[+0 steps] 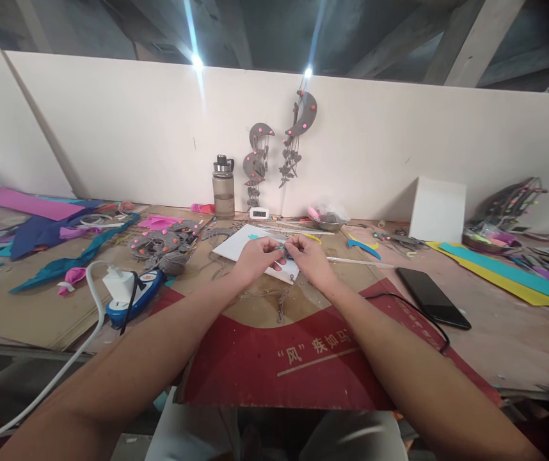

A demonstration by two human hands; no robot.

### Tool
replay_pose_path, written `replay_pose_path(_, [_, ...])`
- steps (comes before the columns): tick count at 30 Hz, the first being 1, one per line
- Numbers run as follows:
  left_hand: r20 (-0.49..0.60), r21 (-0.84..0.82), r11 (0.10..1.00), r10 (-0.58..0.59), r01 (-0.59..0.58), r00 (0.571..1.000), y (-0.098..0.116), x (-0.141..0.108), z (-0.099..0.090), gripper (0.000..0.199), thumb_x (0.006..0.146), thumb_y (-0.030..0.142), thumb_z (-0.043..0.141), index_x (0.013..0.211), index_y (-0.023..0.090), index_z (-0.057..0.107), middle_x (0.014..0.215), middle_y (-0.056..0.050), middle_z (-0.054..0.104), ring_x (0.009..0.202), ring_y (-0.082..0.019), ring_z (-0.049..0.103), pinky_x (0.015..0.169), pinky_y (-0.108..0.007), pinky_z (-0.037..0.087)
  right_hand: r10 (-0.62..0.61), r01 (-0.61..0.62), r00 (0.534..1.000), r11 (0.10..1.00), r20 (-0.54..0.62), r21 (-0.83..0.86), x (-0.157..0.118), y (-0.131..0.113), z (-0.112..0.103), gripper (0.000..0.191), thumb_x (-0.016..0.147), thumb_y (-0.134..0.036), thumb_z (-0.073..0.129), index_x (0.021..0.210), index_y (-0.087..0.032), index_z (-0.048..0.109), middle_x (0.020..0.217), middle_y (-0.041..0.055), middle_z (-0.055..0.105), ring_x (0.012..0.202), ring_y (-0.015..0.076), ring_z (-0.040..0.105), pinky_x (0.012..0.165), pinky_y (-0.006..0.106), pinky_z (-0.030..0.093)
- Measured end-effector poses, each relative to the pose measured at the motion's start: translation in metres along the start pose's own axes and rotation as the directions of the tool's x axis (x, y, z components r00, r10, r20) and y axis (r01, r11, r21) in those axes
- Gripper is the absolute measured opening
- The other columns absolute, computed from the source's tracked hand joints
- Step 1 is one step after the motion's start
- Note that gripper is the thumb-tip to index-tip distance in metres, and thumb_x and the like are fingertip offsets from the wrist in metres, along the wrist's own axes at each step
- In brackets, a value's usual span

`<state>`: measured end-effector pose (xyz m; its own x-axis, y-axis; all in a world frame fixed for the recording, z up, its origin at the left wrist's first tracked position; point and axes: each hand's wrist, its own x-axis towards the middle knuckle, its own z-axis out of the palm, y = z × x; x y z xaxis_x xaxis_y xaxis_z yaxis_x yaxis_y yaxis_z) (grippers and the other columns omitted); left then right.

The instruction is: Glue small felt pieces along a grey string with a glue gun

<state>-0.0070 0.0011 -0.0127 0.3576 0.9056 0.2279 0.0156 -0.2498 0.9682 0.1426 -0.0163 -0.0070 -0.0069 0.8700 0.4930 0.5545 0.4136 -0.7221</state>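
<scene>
My left hand (259, 257) and my right hand (309, 257) meet above a white sheet (231, 242) in the middle of the table. Both pinch a small dark grey piece (283, 250) between their fingertips; its exact shape is hard to make out. A thin grey strand with knotted bits (281, 306) lies just below the hands on the brown and red cardboard (274, 365). A small turquoise scrap (253, 237) rests on the white sheet beside my left hand.
Left are grey felt pieces with pink dots (159, 243), a blue power strip (140, 299) and coloured felt (34, 203). A bottle (223, 192) stands behind. Right lie a black phone (430, 298), its cable and coloured strips (505, 272). Grey moon hangings (303, 115) hang on the white wall.
</scene>
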Motion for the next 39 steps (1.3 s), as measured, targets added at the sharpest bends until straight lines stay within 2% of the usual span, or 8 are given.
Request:
replay_pose_path(4, [-0.010, 0.081, 0.997, 0.007, -0.006, 1.000, 0.004, -0.001, -0.002, 0.019, 0.072, 0.032, 0.063, 0.077, 0.014, 0.062, 0.072, -0.006, 0.066, 0.058, -0.014, 0.061, 0.050, -0.025, 0.047, -0.008, 0.008, 1.000, 0.995, -0.003, -0.096, -0.001, -0.005, 0.000, 0.011, 0.075, -0.024, 0.047, 0.072, -0.018, 0.055, 0.066, -0.0012, 0.056, 0.061, 0.0121, 0.048, 0.061, 0.025, 0.037])
replay_pose_path(9, [-0.052, 0.184, 0.983, 0.008, 0.001, 0.999, 0.002, 0.004, -0.009, 0.019, 0.071, 0.033, 0.064, 0.072, 0.015, 0.062, 0.060, -0.002, 0.060, 0.041, -0.007, 0.046, 0.042, -0.022, 0.037, -0.058, 0.059, 0.997, 0.998, 0.055, -0.030, -0.001, -0.002, 0.000, 0.019, 0.080, -0.029, 0.045, 0.078, -0.017, 0.059, 0.072, 0.0005, 0.059, 0.067, 0.0130, 0.050, 0.065, 0.026, 0.039])
replay_pose_path(13, [-0.047, 0.103, 0.994, 0.032, -0.027, 0.998, 0.002, 0.003, -0.007, 0.022, 0.070, 0.033, 0.063, 0.080, 0.014, 0.063, 0.065, -0.003, 0.061, 0.051, -0.010, 0.053, 0.046, -0.022, 0.041, -0.075, 0.074, 0.996, 0.997, 0.040, 0.024, 0.000, 0.003, 0.002, 0.020, 0.081, -0.029, 0.045, 0.088, -0.017, 0.059, 0.083, 0.0023, 0.063, 0.075, 0.0139, 0.054, 0.070, 0.027, 0.040])
replay_pose_path(16, [-0.037, 0.069, 0.997, 0.031, -0.029, 0.999, 0.003, 0.001, -0.005, 0.023, 0.069, 0.034, 0.064, 0.081, 0.014, 0.063, 0.070, -0.004, 0.062, 0.060, -0.012, 0.056, 0.049, -0.023, 0.044, -0.057, 0.057, 0.998, 0.998, 0.017, 0.030, 0.000, 0.005, 0.003, 0.015, 0.080, -0.028, 0.048, 0.086, -0.017, 0.057, 0.079, 0.0011, 0.061, 0.071, 0.0135, 0.053, 0.068, 0.027, 0.040])
replay_pose_path(24, [-0.051, 0.222, 0.971, 0.105, -0.091, 0.993, 0.004, 0.003, -0.010, 0.021, 0.067, 0.033, 0.066, 0.076, 0.014, 0.066, 0.070, -0.001, 0.062, 0.058, -0.008, 0.049, 0.053, -0.020, 0.037, -0.139, 0.137, 0.990, 0.987, -0.020, -0.079, -0.003, 0.001, 0.002, 0.008, 0.080, -0.022, 0.048, 0.076, -0.018, 0.054, 0.070, 0.0002, 0.056, 0.067, 0.0137, 0.048, 0.064, 0.026, 0.037])
replay_pose_path(29, [-0.035, 0.191, 0.981, 0.044, -0.037, 0.998, 0.002, 0.005, -0.011, 0.024, 0.070, 0.036, 0.063, 0.080, 0.014, 0.066, 0.060, -0.001, 0.061, 0.045, -0.007, 0.046, 0.045, -0.021, 0.036, -0.200, 0.195, 0.980, 0.969, -0.016, -0.150, -0.005, -0.002, 0.002, 0.008, 0.081, -0.018, 0.047, 0.077, -0.018, 0.054, 0.071, 0.0016, 0.055, 0.068, 0.0144, 0.048, 0.065, 0.027, 0.036])
replay_pose_path(34, [-0.078, 0.145, 0.989, 0.041, -0.030, 0.996, -0.004, 0.009, -0.012, 0.020, 0.069, 0.030, 0.062, 0.079, 0.014, 0.066, 0.063, -0.003, 0.064, 0.045, -0.008, 0.050, 0.046, -0.021, 0.040, -0.209, 0.201, 0.977, 0.969, -0.040, -0.142, -0.007, -0.005, 0.002, 0.009, 0.079, -0.017, 0.049, 0.088, -0.017, 0.052, 0.075, 0.0014, 0.054, 0.071, 0.0147, 0.048, 0.066, 0.027, 0.037])
replay_pose_path(39, [-0.125, 0.068, 0.997, 0.032, -0.024, 0.992, -0.012, 0.013, -0.013, 0.016, 0.068, 0.027, 0.062, 0.077, 0.014, 0.066, 0.064, -0.003, 0.063, 0.047, -0.008, 0.051, 0.046, -0.021, 0.041, -0.215, 0.208, 0.976, 0.964, -0.030, -0.165, -0.008, -0.007, 0.002, 0.004, 0.080, -0.017, 0.049, 0.078, -0.018, 0.052, 0.072, 0.0011, 0.054, 0.069, 0.0143, 0.048, 0.065, 0.027, 0.036])
